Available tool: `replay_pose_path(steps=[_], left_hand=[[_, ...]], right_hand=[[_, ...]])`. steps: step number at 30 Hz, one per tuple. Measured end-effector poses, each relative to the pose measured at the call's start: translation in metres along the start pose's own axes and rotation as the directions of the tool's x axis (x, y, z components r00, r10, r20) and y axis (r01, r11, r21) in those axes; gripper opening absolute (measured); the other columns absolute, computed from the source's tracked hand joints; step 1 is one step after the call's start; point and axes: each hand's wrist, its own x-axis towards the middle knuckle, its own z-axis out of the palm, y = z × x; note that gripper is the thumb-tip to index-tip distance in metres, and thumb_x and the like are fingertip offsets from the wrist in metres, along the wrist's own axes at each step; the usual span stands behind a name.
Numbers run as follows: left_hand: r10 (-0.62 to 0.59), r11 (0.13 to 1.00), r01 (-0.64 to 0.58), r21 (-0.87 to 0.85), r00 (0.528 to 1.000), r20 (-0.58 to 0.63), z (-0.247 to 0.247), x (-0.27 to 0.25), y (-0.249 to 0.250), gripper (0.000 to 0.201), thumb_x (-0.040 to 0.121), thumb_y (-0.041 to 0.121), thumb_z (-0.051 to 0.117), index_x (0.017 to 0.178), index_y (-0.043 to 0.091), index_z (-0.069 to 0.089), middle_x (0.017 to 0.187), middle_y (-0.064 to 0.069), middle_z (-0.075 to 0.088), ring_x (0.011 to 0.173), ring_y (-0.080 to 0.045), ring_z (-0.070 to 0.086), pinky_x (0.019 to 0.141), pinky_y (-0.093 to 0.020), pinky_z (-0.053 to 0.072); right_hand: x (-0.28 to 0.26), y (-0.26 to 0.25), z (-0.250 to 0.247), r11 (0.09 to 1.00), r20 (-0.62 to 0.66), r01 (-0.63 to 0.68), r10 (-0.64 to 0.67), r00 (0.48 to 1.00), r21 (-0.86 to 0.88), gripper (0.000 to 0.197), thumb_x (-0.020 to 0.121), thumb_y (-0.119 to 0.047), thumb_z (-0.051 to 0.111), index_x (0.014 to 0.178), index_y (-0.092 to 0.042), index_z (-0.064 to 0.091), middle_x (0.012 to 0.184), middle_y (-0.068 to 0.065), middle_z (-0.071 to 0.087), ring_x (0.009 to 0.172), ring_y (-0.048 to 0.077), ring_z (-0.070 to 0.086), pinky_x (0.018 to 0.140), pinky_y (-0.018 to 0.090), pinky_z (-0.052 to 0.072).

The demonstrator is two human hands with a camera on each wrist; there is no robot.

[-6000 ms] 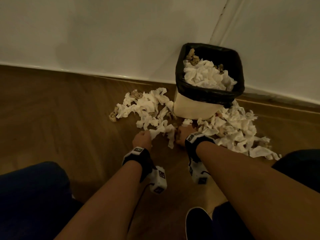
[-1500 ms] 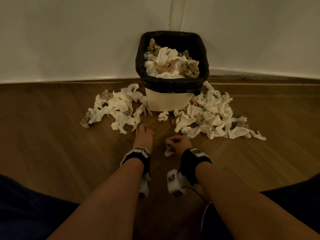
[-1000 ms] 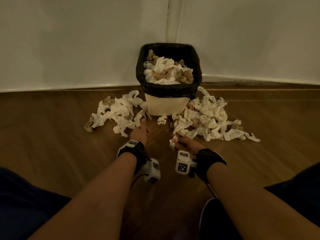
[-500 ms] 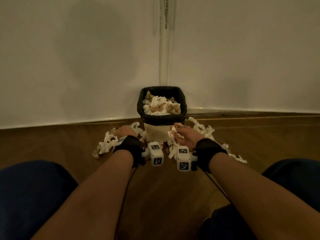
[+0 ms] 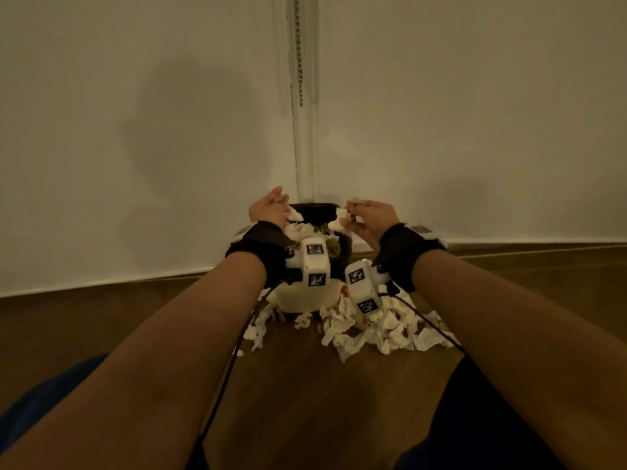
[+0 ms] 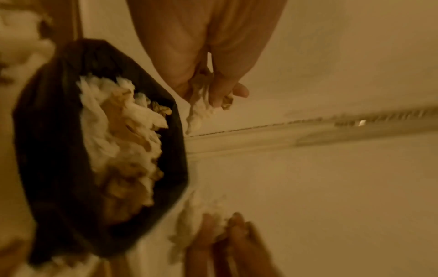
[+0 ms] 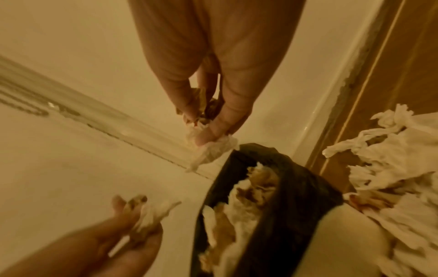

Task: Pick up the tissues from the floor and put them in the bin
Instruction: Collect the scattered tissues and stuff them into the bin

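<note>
Both hands are raised over the bin (image 5: 317, 207), a cream tub with a black liner, heaped with white and brown tissues (image 6: 118, 142). My left hand (image 5: 271, 206) grips a wad of tissues (image 6: 198, 112) above the bin's left rim. My right hand (image 5: 359, 212) pinches another wad of white and brown tissues (image 7: 208, 150) above the right rim. More crumpled tissues (image 5: 373, 330) lie on the floor at the bin's right foot. A smaller pile (image 5: 258, 329) lies at its left, partly hidden by my left arm.
The bin stands in a corner where two pale walls (image 5: 169, 130) meet, with a thin chain (image 5: 299, 62) hanging down the corner. Wooden floor (image 5: 305, 385) stretches in front. My dark-clothed knees (image 5: 492, 418) flank the lower view, and wrist camera cables trail down.
Both hands have risen from the floor piles with tissues in them and now hover over the bin's mouth. The head view has tilted up toward the wall.
</note>
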Motion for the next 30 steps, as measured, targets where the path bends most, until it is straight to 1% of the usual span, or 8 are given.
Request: replay_pose_path(steps=[2,5,9,14,17,21,26,30], left_hand=[[0.069,0.983,-0.07,0.167,0.998,0.011,-0.001,0.011,-0.016,0.029,0.09,-0.004,0.052,0.117,0.003,0.061,0.114,-0.016,0.062,0.104,-0.024,0.058,0.105,-0.037,0.042],[0.106,0.947,-0.109,0.302,0.994,0.025,-0.002,0.023,-0.032,0.029,0.092,0.013,0.055,0.12,0.004,0.057,0.121,-0.015,0.059,0.109,-0.026,0.057,0.096,-0.027,0.044],[-0.001,0.977,-0.015,0.211,0.997,0.078,0.001,0.036,-0.045,0.051,0.096,0.037,0.043,0.138,0.011,0.035,0.138,-0.017,0.045,0.122,-0.033,0.048,0.104,-0.044,0.041],[0.022,0.999,-0.025,0.039,0.998,0.064,-0.005,0.033,-0.035,0.052,0.099,0.029,0.033,0.142,0.0,0.028,0.142,-0.028,0.036,0.128,-0.042,0.039,0.108,-0.049,0.034],[0.127,0.983,-0.129,-0.134,0.992,-0.027,-0.021,0.024,-0.025,0.031,0.098,0.021,0.036,0.128,0.015,0.046,0.116,-0.009,0.055,0.103,-0.022,0.057,0.09,-0.034,0.045],[0.256,0.958,-0.274,-0.085,0.949,-0.185,-0.049,0.007,-0.018,0.022,0.097,0.014,0.034,0.111,0.021,0.05,0.093,-0.001,0.059,0.082,-0.017,0.061,0.07,-0.028,0.046],[0.344,0.926,-0.278,0.255,0.9,-0.268,-0.108,0.005,-0.046,0.029,0.096,0.014,0.034,0.115,0.021,0.054,0.091,-0.001,0.061,0.076,-0.014,0.059,0.068,-0.029,0.047],[0.268,0.779,-0.132,0.612,0.954,-0.137,-0.162,0.008,-0.089,0.025,0.093,0.015,0.041,0.11,0.021,0.057,0.091,-0.008,0.063,0.076,-0.025,0.059,0.071,-0.037,0.052]], right_hand=[[0.008,0.015,0.001,0.999,-0.02,-0.029,0.029,0.999,-0.015,0.029,0.091,0.006,0.052,0.118,0.013,0.055,0.079,0.009,0.057,0.078,0.02,0.057,0.066,0.023,0.057],[0.016,0.029,0.01,0.998,-0.014,-0.047,0.047,0.999,-0.044,0.036,0.094,0.001,0.049,0.129,0.004,0.05,0.09,0.01,0.059,0.08,0.018,0.057,0.082,0.029,0.051],[0.023,0.034,0.019,0.995,0.085,-0.097,0.096,0.992,0.007,0.055,0.098,0.006,0.025,0.148,-0.018,0.022,0.137,0.022,0.046,0.122,0.036,0.05,0.105,0.04,0.037],[0.028,0.03,0.012,0.982,0.09,-0.181,0.176,0.98,0.052,0.048,0.102,-0.006,0.025,0.149,-0.014,0.018,0.151,0.018,0.027,0.133,0.037,0.037,0.108,0.043,0.032],[0.017,0.019,0.011,0.997,-0.017,-0.066,0.066,0.998,-0.034,0.046,0.097,0.006,0.029,0.142,-0.004,0.033,0.142,0.019,0.04,0.104,0.033,0.057,0.091,0.039,0.049],[-0.003,0.002,0.015,0.978,-0.114,0.132,-0.151,0.982,-0.165,0.042,0.091,0.012,0.029,0.124,0.0,0.051,0.084,0.005,0.055,0.061,0.015,0.048,0.048,0.021,0.046],[-0.031,0.007,0.032,0.836,0.039,0.256,-0.272,0.962,-0.485,0.035,0.087,0.006,0.033,0.096,-0.007,0.064,0.071,-0.001,0.059,0.057,0.008,0.052,0.052,0.017,0.041],[-0.052,0.044,0.051,0.715,0.288,0.317,-0.167,0.943,-0.623,0.031,0.092,0.0,0.037,0.085,-0.011,0.064,0.071,0.003,0.063,0.053,0.006,0.053,0.045,0.009,0.042]])
